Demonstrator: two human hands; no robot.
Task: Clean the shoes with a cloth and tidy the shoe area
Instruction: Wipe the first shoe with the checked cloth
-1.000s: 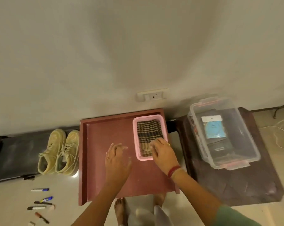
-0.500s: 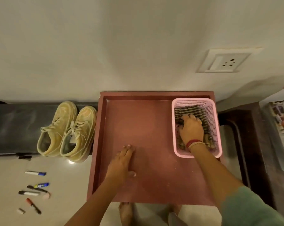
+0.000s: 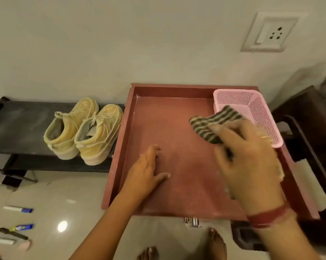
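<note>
My right hand (image 3: 248, 162) now grips the striped cloth (image 3: 212, 124), fingers curled round one end of it. Half a second ago that hand lay on the cloth inside the pink basket (image 3: 252, 99). The cloth is out of the basket now and held above the red tray (image 3: 177, 184), just left of the basket's left wall, with its free end bunched and pointing toward the tray's left edge. The hand is blurred, so I cannot tell exactly how each finger sits, only that they close on the fabric.

The basket stays in the far right corner of the tray, its mesh floor showing where the cloth lay.

My left hand (image 3: 149, 175) has not shifted. It rests flat on the tray floor near the left edge, closer to the near edge than the far one, fingers straight and thumb spread, holding nothing.

The pair of shoes (image 3: 94, 136) stands as before on the low black rack (image 3: 18, 124) just left of the tray, side by side, toes toward the wall and touching each other. Several markers (image 3: 18, 209) lie scattered on the floor in front of the rack, where they were.
</note>
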